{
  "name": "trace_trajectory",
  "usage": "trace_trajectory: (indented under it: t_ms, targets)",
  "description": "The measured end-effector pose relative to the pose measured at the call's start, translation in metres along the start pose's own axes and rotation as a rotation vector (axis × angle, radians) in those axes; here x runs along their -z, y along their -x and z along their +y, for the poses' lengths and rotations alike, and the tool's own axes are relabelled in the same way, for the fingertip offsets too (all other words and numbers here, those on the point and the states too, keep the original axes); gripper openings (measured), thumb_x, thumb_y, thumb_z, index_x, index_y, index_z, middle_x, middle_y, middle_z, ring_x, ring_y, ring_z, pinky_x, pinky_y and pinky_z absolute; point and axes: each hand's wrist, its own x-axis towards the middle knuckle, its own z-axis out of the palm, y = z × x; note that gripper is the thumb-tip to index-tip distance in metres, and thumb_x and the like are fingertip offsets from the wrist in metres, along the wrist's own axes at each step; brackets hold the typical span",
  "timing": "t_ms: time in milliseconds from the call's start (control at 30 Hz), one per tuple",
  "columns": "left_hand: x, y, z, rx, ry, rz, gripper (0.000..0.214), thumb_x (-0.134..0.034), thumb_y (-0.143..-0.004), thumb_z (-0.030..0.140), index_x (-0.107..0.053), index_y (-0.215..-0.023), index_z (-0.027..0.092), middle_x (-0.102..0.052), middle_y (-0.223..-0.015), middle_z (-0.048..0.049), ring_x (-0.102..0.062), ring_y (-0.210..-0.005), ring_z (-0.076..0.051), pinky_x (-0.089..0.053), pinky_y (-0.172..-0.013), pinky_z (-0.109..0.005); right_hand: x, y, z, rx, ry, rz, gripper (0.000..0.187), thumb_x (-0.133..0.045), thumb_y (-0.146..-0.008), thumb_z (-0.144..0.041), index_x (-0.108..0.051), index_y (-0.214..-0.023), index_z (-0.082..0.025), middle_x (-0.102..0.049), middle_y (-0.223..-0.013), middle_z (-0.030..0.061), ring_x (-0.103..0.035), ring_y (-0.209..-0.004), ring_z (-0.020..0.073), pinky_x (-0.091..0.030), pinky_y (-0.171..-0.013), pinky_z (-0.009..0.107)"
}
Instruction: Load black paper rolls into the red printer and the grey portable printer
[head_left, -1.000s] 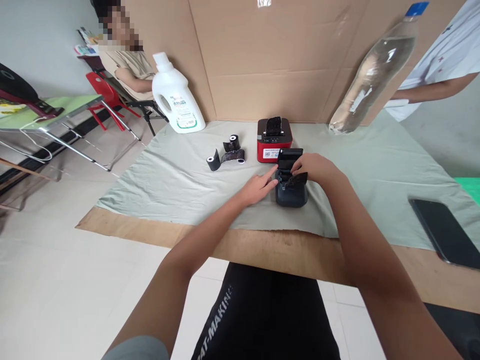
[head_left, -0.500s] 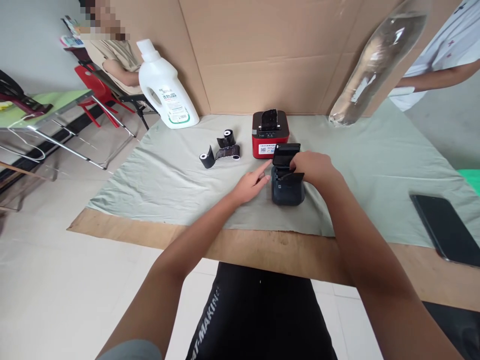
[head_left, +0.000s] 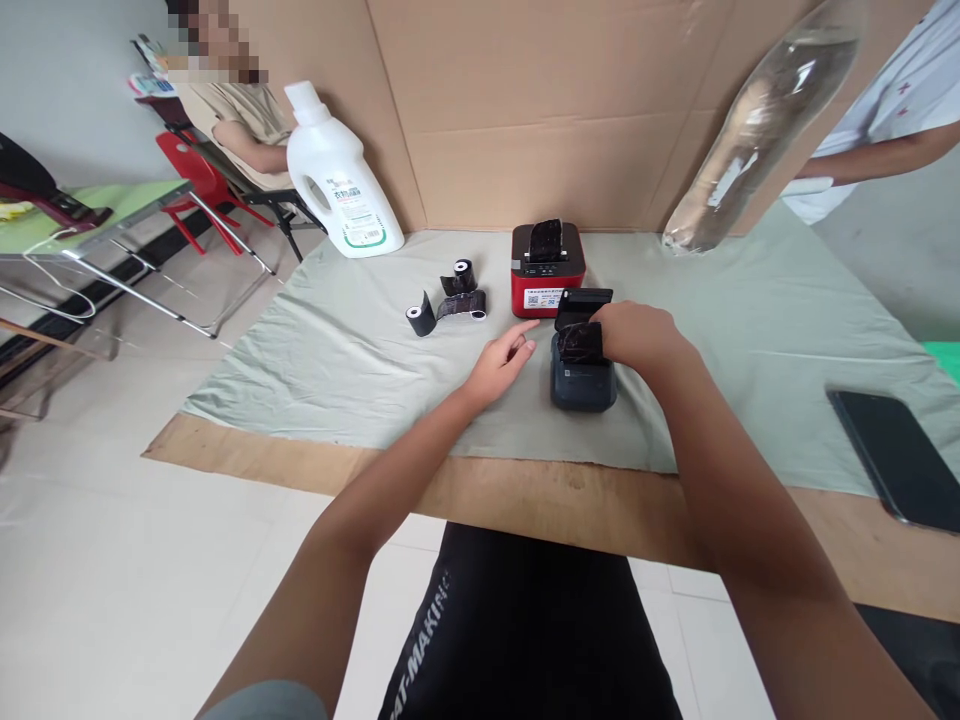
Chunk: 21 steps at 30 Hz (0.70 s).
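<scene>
A small dark portable label printer stands on the cloth with its lid raised. My right hand is at the printer's right side, its fingers closed on the edge of a glossy black paper roll at the opening. The fingertips are partly hidden. To the left of the printer, my left hand hovers or rests near the cloth, index finger stretched out, holding nothing. Just behind stands a red and black printer with a black strip sticking up from its top.
Several black paper rolls lie left of the red printer. A white detergent bottle and a clear wrapped package lean against the cardboard. A phone lies at right. Two other people sit or stand beyond the cardboard.
The black paper at the printer's opening has tipped up and shows more of its face, my right hand still on it. My left hand has drawn slightly away from the printer.
</scene>
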Motion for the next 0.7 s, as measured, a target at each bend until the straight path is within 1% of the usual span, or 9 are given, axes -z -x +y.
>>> trace_trajectory:
  t_ms: [200, 300, 367, 467, 533, 633, 700]
  targets:
    - [0.000, 0.001, -0.001, 0.002, 0.006, -0.011, 0.059, -0.050, -0.104, 0.060, -0.062, -0.141, 0.016, -0.044, -0.071, 0.0046, -0.044, -0.068, -0.014, -0.043, -0.073, -0.027, -0.002, 0.001, -0.010, -0.104, 0.005, -0.007, 0.036, -0.051, -0.095, -0.008, -0.072, -0.124, -0.014, -0.071, -0.131, 0.0191, -0.069, -0.120, 0.0341, -0.054, -0.094, 0.042]
    - [0.000, 0.000, -0.002, -0.009, 0.017, -0.005, 0.057, -0.052, -0.104, 0.058, -0.063, -0.140, 0.015, -0.044, -0.071, 0.0050, -0.044, -0.068, -0.013, -0.043, -0.072, -0.027, 0.000, 0.003, -0.009, -0.109, -0.016, 0.009, 0.035, -0.054, -0.094, -0.010, -0.071, -0.124, -0.015, -0.071, -0.131, 0.0193, -0.069, -0.120, 0.0346, -0.053, -0.094, 0.043]
    - [-0.001, 0.000, -0.003, -0.019, 0.028, 0.001, 0.055, -0.054, -0.103, 0.057, -0.064, -0.138, 0.016, -0.044, -0.071, 0.0053, -0.043, -0.067, -0.013, -0.044, -0.072, -0.027, 0.002, 0.006, -0.003, -0.087, -0.034, 0.047, 0.035, -0.057, -0.092, -0.013, -0.069, -0.125, -0.016, -0.071, -0.130, 0.0198, -0.069, -0.116, 0.0359, -0.053, -0.091, 0.043]
    - [-0.001, -0.001, -0.003, -0.028, 0.037, 0.042, 0.052, -0.056, -0.101, 0.058, -0.068, -0.132, 0.018, -0.048, -0.074, 0.0038, -0.045, -0.069, -0.013, -0.045, -0.073, -0.027, 0.008, 0.013, 0.009, 0.003, -0.122, 0.172, 0.036, -0.061, -0.091, -0.022, -0.065, -0.126, -0.018, -0.072, -0.120, 0.0194, -0.068, -0.105, 0.0358, -0.051, -0.083, 0.043]
    - [-0.001, -0.001, -0.004, -0.037, 0.048, 0.093, 0.053, -0.058, -0.099, 0.063, -0.070, -0.128, 0.020, -0.056, -0.083, 0.0004, -0.049, -0.072, -0.013, -0.047, -0.075, -0.028, 0.010, 0.017, 0.015, 0.112, -0.259, 0.246, 0.036, -0.061, -0.091, -0.028, -0.062, -0.126, -0.020, -0.072, -0.113, 0.0154, -0.066, -0.098, 0.0332, -0.049, -0.080, 0.041]
    - [0.003, -0.001, -0.005, -0.047, 0.127, 0.147, 0.060, -0.059, -0.096, 0.071, -0.068, -0.129, 0.022, -0.066, -0.098, -0.0047, -0.054, -0.074, -0.013, -0.049, -0.074, -0.029, 0.011, 0.021, 0.014, 0.285, -0.496, 0.245, 0.033, -0.063, -0.090, -0.030, -0.060, -0.123, -0.024, -0.072, -0.110, 0.0093, -0.065, -0.092, 0.0290, -0.047, -0.077, 0.038]
    - [0.007, 0.000, -0.005, -0.075, 0.220, 0.153, 0.067, -0.055, -0.094, 0.077, -0.066, -0.132, 0.023, -0.068, -0.098, -0.0059, -0.055, -0.070, -0.013, -0.051, -0.072, -0.030, 0.009, 0.023, 0.007, 0.360, -0.595, 0.225, 0.031, -0.064, -0.089, -0.028, -0.060, -0.119, -0.025, -0.072, -0.107, 0.0074, -0.064, -0.089, 0.0272, -0.046, -0.076, 0.037]
